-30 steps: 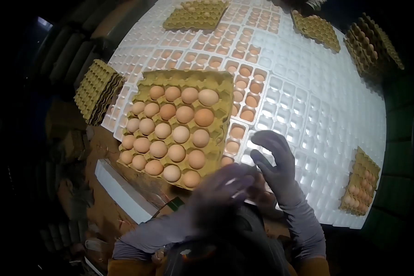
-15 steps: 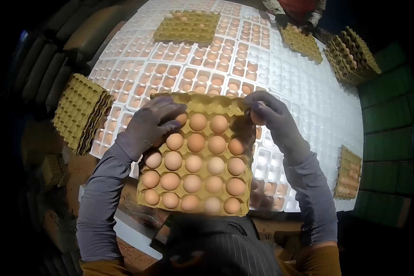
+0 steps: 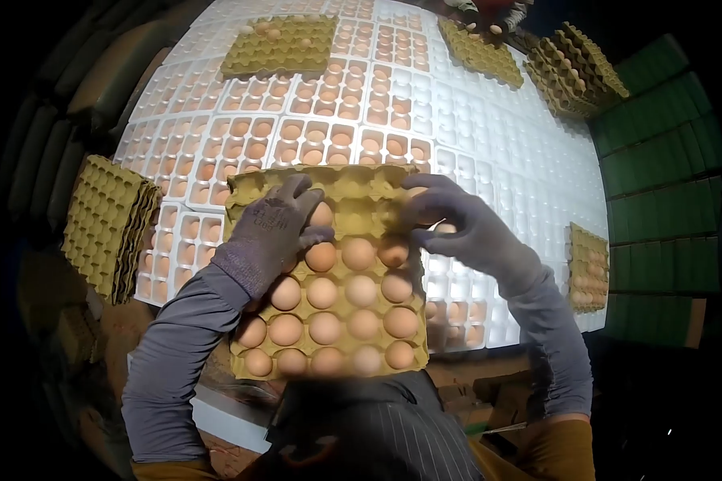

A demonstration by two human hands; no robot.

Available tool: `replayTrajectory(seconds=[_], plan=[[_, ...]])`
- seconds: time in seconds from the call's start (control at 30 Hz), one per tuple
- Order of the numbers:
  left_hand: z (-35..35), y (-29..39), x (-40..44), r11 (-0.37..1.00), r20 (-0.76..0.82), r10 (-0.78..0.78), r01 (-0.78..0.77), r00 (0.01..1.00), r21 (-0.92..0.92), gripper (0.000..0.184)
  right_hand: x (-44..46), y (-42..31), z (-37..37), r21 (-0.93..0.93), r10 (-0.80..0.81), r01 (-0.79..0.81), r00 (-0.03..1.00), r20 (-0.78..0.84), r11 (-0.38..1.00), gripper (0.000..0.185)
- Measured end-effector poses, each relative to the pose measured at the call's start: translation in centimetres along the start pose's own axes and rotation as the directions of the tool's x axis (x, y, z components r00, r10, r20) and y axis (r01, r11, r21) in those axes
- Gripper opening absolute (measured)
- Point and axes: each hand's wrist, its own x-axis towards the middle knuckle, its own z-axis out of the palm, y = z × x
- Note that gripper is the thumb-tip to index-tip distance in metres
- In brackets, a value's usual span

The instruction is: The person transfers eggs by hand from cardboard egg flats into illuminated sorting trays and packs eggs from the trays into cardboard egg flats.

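A yellowish pulp tray point(image 3: 353, 218) with rows of brown eggs point(image 3: 324, 328) lies in front of my body, its top row of cups bare. My left hand point(image 3: 277, 228), in a grey glove, is over the tray's upper left, fingers curled round an egg point(image 3: 321, 215). At the tray's upper right edge, my gloved right hand point(image 3: 457, 224) is closed on eggs; one point(image 3: 445, 228) shows below its fingers and another is partly hidden behind them. White moulded trays point(image 3: 277, 117) with square pockets spread beyond, many on the left holding eggs.
Stacked pulp trays stand at the left point(image 3: 108, 228) and upper right point(image 3: 573, 72). Other pulp trays lie at the top point(image 3: 281, 52), near a co-worker's hands point(image 3: 464, 6), and at the right point(image 3: 589, 268). Green crates point(image 3: 658, 216) line the right side.
The egg tray, first at the left, now sits centrally before me. My hands have parted and moved to its upper sides, taking eggs. Two more eggs have left its upper rows since half a second ago.
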Motion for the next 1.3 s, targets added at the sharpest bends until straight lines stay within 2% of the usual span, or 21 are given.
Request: replayTrajectory(seconds=[0.03, 0.07, 0.17, 0.23, 0.3, 0.33, 0.37, 0.4, 0.47, 0.57, 0.63, 0.7, 0.77, 0.87, 0.93, 0.97, 1.0, 1.07, 1.1, 1.2, 1.3], plan=[[0.0, 0.0, 0.0, 1.0, -0.002, 0.002, -0.002, 1.0, 0.004, 0.047, -0.2, -2.7, 1.4, -0.481, 0.143, -0.13, 0.99, -0.011, 0.867, 0.033], [-0.1, 0.2, 0.0, 1.0, -0.006, 0.007, -0.006, 1.0, 0.013, 0.047, -0.6, -1.6, 2.8, -0.78, -0.051, 0.031, 0.999, 0.0, 0.625, 0.028], [-2.6, 0.6, 0.1, 0.819, 0.147, -0.201, 0.249, 0.968, -0.517, 0.037, -0.3, 0.4, 3.8, -0.9, -0.135, 0.094, 0.99, 0.039, 0.425, 0.027], [-3.9, 1.7, -0.5, 0.261, 0.273, -0.236, 0.332, 0.932, -0.906, 0.031, -1.3, 1.6, 3.2, -0.604, -0.133, 0.03, 0.983, -0.126, 0.796, 0.03], [-3.1, 2.7, -0.9, 0.804, -0.051, 0.026, -0.051, 0.998, -0.592, 0.031, -3.1, 2.0, 2.5, -0.162, -0.015, -0.019, 0.978, -0.21, 0.987, 0.04], [-2.5, 3.4, -1.1, 0.918, -0.151, 0.219, -0.256, 0.964, -0.302, 0.031, -4.1, 2.0, 2.2, 0.104, 0.071, -0.049, 0.974, -0.215, 0.993, 0.049], [-1.3, 4.6, -1.3, 0.972, -0.089, 0.187, -0.197, 0.978, -0.124, 0.032, -5.1, 2.1, 1.8, 0.347, 0.156, -0.073, 0.963, -0.218, 0.935, 0.058], [-1.7, 6.4, -1.4, 0.984, 0.065, 0.127, -0.134, 0.99, 0.114, 0.043, -6.5, 3.3, 3.0, 0.046, -0.087, 0.107, 0.945, -0.314, 0.993, 0.07], [0.8, 6.5, -0.8, 0.936, 0.163, 0.048, -0.101, 0.986, 0.338, 0.042, -7.8, 3.5, 3.8, -0.08, -0.17, 0.152, 0.926, -0.337, 0.985, 0.075], [0.0, 7.1, -0.4, 0.95, 0.208, 0.0, -0.065, 0.978, 0.306, 0.042, -10.1, 3.4, 5.3, 0.122, -0.101, 0.159, 0.919, -0.381, 0.98, 0.069], [-1.9, 6.5, -0.6, 0.955, 0.246, -0.038, 0.108, 0.969, -0.278, 0.046, -12.1, 4.0, 5.7, 0.467, 0.02, 0.164, 0.931, -0.365, 0.869, 0.063], [-3.2, 5.5, -1.5, 0.571, 0.293, -0.069, 0.278, 0.954, -0.772, 0.056, -14.0, 4.8, 5.4, 0.649, 0.144, 0.115, 0.932, -0.332, 0.752, 0.055], [-4.2, 8.2, -3.7, 0.169, 0.494, -0.296, 0.554, 0.818, -0.815, 0.065, -16.0, 5.8, 4.6, 0.596, 0.211, 0.046, 0.911, -0.355, 0.802, 0.046], [-4.2, 11.3, -3.4, 0.117, 0.57, -0.365, 0.644, 0.736, -0.756, 0.068, -18.4, 8.4, 2.5, 0.553, 0.193, 0.066, 0.897, -0.398, 0.83, 0.04], [-3.0, 14.1, -2.0, 0.213, 0.557, -0.279, 0.616, 0.782, -0.758, 0.065, -20.6, 10.6, -0.1, 0.836, 0.464, -0.067, 0.854, -0.234, 0.545, 0.044], [-1.5, 15.1, -1.6, 0.279, 0.493, -0.194, 0.529, 0.848, -0.801, 0.063, -21.3, 12.2, -1.0, 0.74, 0.551, -0.157, 0.769, -0.324, 0.654, 0.049], [0.1, 15.8, -0.6, 0.647, 0.27, -0.07, 0.25, 0.96, -0.721, 0.054, -22.1, 13.4, -2.0, 0.568, 0.475, -0.173, 0.761, -0.441, 0.805, 0.045], [3.6, 21.5, -1.5, 0.917, 0.116, -0.187, 0.216, 0.975, -0.336, 0.047, -23.4, 18.1, -2.6, 0.118, 0.301, -0.287, 0.755, -0.583, 0.951, 0.041], [6.9, 22.9, -1.9, 0.995, 0.022, -0.038, 0.04, 0.999, -0.097, 0.046, -23.6, 18.1, -3.0, -0.213, 0.169, -0.354, 0.79, -0.589, 0.91, 0.043], [14.6, 26.7, -1.5, 0.98, 0.065, -0.147, 0.136, 0.987, 0.144, 0.048, -23.2, 21.9, -2.5, -0.584, -0.045, -0.313, 0.856, -0.515, 0.749, 0.043], [20.5, 26.5, 0.8, 0.88, 0.078, -0.422, 0.388, 0.903, 0.275, 0.044, -21.8, 23.5, -2.5, -0.66, -0.049, -0.237, 0.922, -0.384, 0.713, 0.036]])
